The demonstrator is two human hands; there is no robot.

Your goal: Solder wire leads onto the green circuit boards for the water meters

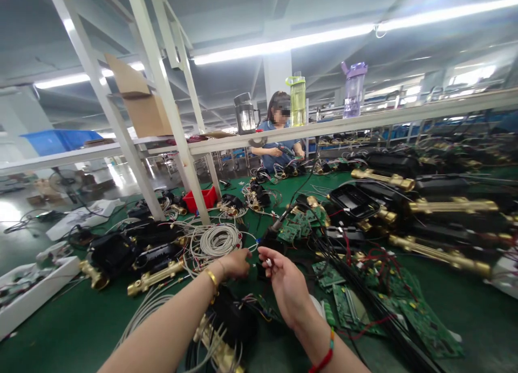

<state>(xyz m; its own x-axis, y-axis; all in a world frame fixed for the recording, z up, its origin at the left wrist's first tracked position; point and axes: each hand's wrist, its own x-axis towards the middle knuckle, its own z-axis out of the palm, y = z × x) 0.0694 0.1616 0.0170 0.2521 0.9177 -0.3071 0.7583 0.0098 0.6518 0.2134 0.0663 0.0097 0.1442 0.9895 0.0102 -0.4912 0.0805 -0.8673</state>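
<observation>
My left hand [237,263] is closed, its fingers curled downward beside a coil of grey cable [218,240]. Whatever it grips, if anything, is hidden. Palm up, my right hand [288,286] pinches a small white piece [268,262] that looks like a connector. Just beyond both hands lies a black-handled tool [273,230] with a cord. Below them sits a black housing [232,313] with coloured wires and a brass pipe body [218,346], partly covered by my left forearm. Green circuit boards [301,222] are piled to the right of the tool.
Brass meter bodies [441,254] and black housings crowd the right side. More circuit boards [413,308] and black cables lie nearer. A white shelf post [178,119] rises at left, near a red bin [200,199]. Across the bench a person [277,135] handles parts.
</observation>
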